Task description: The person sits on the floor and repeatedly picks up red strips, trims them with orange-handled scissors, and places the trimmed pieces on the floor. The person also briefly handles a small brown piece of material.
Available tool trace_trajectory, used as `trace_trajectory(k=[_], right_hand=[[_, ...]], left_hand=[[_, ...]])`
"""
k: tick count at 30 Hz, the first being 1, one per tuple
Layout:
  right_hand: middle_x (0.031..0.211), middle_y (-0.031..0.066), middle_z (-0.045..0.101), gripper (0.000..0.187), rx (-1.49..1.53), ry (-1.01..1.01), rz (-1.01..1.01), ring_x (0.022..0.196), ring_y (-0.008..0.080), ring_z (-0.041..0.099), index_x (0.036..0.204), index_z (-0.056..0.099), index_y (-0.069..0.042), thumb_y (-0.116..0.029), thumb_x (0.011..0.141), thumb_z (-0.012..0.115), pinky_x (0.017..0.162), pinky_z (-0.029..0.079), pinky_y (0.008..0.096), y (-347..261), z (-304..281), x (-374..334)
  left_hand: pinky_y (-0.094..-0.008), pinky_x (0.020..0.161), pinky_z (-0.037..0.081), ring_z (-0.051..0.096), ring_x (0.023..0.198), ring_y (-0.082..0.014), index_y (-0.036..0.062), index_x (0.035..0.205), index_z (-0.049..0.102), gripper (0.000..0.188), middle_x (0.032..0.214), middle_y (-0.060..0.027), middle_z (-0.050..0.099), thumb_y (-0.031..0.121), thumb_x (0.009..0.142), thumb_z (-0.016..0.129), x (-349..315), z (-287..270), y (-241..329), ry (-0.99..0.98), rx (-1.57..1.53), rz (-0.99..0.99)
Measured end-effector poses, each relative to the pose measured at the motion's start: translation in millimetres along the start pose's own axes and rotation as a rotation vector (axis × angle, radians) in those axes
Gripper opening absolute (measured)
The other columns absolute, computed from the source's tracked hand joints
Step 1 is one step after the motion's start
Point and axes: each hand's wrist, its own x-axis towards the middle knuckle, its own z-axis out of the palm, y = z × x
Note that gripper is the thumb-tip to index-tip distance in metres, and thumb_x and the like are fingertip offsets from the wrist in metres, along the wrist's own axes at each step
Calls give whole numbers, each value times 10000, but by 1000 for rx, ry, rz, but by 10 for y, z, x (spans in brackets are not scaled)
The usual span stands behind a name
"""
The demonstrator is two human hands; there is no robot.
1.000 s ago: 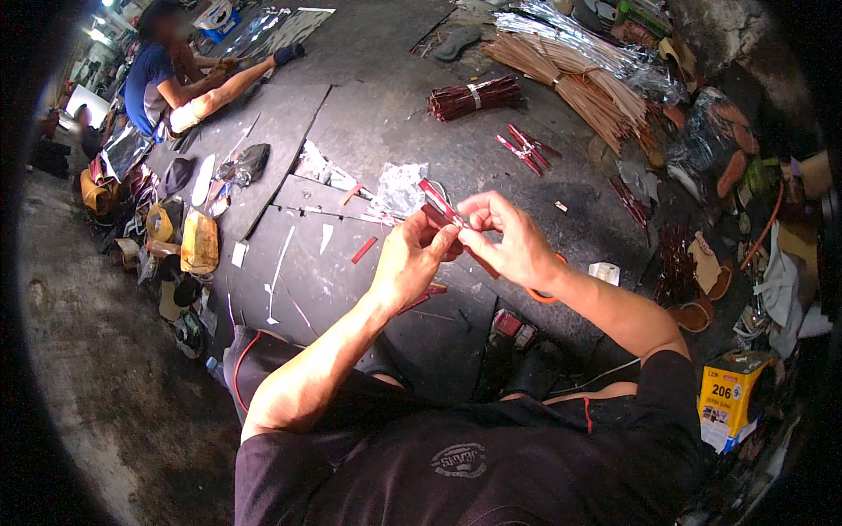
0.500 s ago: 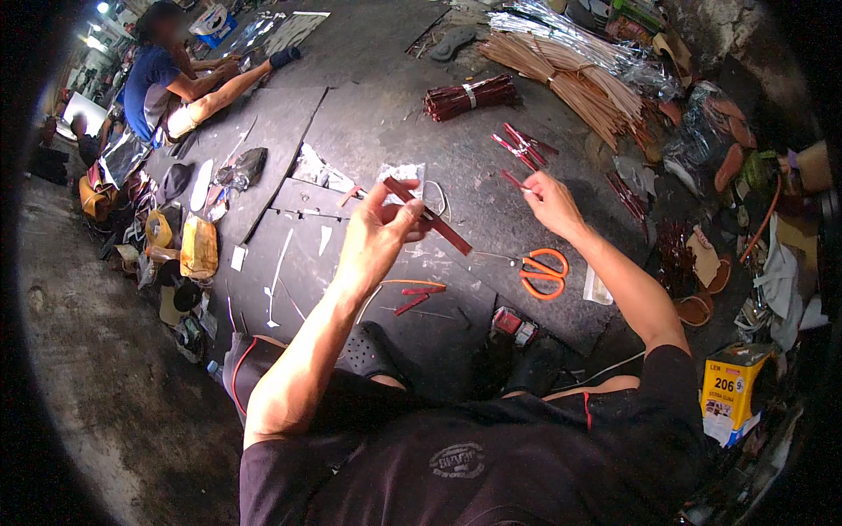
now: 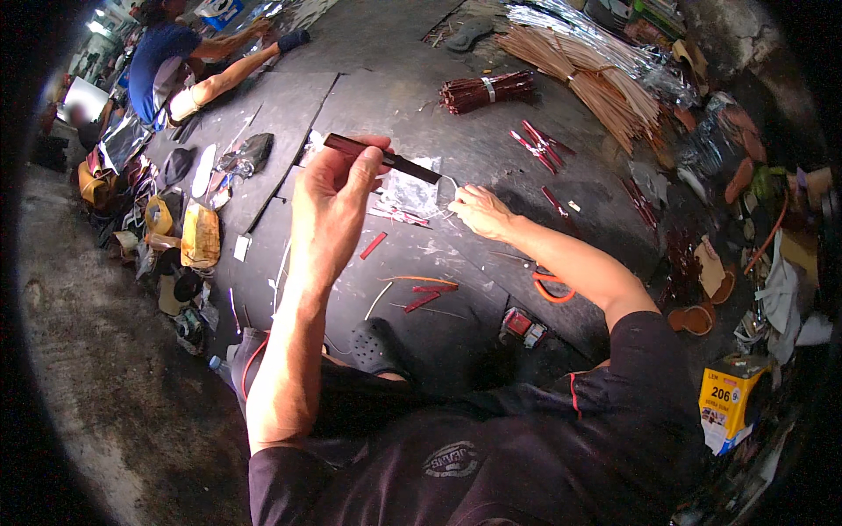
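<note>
Since the earlier frame, your right hand [image 3: 481,212] is shifting leftward toward the clear plastic bag [image 3: 412,188], and your left hand [image 3: 338,186] is moving farther left. Nearest, short red strips [image 3: 423,302] are lying on the dark floor [image 3: 443,337], with orange-handled scissors [image 3: 551,298] sitting to their right, partly under your right forearm [image 3: 566,265]. Beyond them, your left hand is pinching a dark red strip [image 3: 412,168] and holding it raised above the floor; your right hand is curling narrow beside a pale cord [image 3: 451,181], its grip impossible to tell. A loose pinch could be letting the strip twist or slip; careless pulling could be snagging the cord on the bag. Farther off, a tied dark-red bundle [image 3: 469,95] is resting.
</note>
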Motion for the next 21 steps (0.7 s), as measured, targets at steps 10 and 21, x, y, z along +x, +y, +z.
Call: trace_trajectory(k=[10, 21], right_hand=[[931, 78, 677, 142, 829, 296, 384, 943, 214, 641, 958, 617, -25, -161, 918, 619, 900, 455, 378, -223, -871, 449], [877, 60, 678, 180, 1063, 358, 540, 711, 79, 604, 1072, 615, 11, -133, 972, 580, 623, 504, 242, -1058, -3194, 126]], left_hand=[[-334, 893, 531, 658, 989, -195, -26, 1162, 660, 389, 1073, -138, 695, 312, 1011, 540, 255, -199, 74, 63, 35, -19], [-273, 826, 553, 678, 914, -147, -12, 1170, 645, 315, 1071, -85, 686, 250, 1022, 554, 211, 171, 408, -155, -373, -171]])
